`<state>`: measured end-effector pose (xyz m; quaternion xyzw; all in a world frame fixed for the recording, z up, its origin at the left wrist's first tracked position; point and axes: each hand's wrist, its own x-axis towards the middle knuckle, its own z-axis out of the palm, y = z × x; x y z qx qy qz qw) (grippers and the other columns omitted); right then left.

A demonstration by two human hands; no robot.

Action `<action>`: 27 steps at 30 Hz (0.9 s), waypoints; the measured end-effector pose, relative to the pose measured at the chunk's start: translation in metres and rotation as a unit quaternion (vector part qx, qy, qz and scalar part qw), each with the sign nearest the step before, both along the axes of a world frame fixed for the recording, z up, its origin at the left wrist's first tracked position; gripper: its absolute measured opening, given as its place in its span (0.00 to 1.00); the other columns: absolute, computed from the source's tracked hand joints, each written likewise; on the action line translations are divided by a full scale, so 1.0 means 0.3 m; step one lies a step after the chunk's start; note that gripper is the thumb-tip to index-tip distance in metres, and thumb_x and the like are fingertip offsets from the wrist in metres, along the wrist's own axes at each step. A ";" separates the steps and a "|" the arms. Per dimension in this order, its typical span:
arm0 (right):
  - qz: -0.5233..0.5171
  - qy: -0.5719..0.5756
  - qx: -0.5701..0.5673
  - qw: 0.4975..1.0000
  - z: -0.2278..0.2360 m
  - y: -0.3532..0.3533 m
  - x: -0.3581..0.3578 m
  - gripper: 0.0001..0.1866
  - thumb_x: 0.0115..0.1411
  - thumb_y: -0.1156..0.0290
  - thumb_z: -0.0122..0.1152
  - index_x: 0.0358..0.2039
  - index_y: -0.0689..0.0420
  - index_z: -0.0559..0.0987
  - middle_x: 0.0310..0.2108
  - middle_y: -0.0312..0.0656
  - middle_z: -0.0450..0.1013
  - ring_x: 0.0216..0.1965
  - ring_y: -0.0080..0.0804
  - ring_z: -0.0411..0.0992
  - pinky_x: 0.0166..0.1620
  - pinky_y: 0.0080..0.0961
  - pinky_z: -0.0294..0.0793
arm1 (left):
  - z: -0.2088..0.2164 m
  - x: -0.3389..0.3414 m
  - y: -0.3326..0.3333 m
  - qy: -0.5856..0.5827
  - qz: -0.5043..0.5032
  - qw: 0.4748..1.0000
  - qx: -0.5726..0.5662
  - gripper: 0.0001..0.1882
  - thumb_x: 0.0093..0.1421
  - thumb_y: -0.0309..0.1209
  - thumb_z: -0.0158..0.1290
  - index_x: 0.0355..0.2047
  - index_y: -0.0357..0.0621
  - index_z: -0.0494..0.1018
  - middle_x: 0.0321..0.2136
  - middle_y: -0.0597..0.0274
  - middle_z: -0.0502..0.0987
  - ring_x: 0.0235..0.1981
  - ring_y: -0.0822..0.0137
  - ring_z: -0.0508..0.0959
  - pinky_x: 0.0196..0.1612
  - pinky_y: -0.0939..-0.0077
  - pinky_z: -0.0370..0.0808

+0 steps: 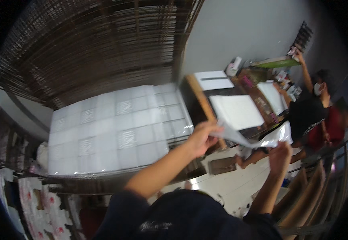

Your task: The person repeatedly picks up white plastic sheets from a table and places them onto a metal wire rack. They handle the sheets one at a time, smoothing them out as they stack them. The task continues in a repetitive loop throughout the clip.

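Note:
My left hand point(203, 138) pinches one corner of a thin, translucent plastic sheet point(276, 136). The sheet sags between my hands, and its far end curls up shiny beside my right hand point(280, 157), whose fingers are closed on that end. Below and beyond it is a work table with a wooden edge point(201, 96), bearing a stack of white sheets point(238, 111). To the left of my left hand, several printed translucent sheets point(106, 130) lie side by side on a wire rack.
Tilted wire rack shelves point(102, 40) rise above the printed sheets. At the right, a person in a black shirt point(308, 114) reaches toward the wall; another in red point(328, 130) is behind. Wooden-edged frames point(302, 200) stand at lower right. A brown step point(224, 165) is on the floor.

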<state>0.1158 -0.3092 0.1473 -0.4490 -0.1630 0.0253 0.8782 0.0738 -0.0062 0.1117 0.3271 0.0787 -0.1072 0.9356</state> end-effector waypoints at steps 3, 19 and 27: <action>-0.005 0.043 0.031 0.999 0.117 0.207 -0.009 0.09 0.56 0.65 0.50 0.28 0.55 0.75 0.30 0.37 0.73 0.31 0.35 0.71 0.37 0.34 0.69 | 0.178 -0.044 0.191 -0.064 0.049 0.996 0.030 0.08 0.52 0.24 0.53 0.34 0.42 0.72 0.25 0.70 0.74 0.21 0.83 0.73 0.21 0.96 0.72; 0.198 0.077 -0.074 0.974 0.132 0.821 0.310 0.06 0.56 0.66 0.44 0.30 0.54 0.66 0.27 0.34 0.66 0.25 0.26 0.66 0.29 0.23 0.62 | 0.284 -0.117 0.651 -0.038 0.344 0.903 0.255 0.20 0.50 0.25 0.51 0.46 0.45 0.69 0.29 0.69 0.72 0.31 0.76 0.69 0.25 0.83 0.62; 0.163 0.185 -0.172 0.954 -0.538 0.778 0.324 0.12 0.50 0.75 0.48 0.38 0.56 0.69 0.22 0.35 0.68 0.22 0.23 0.67 0.24 0.19 0.64 | -0.343 -0.238 0.599 0.117 0.400 0.813 0.408 0.27 0.48 0.25 0.52 0.52 0.38 0.66 0.28 0.63 0.76 0.26 0.74 0.73 0.26 0.77 0.69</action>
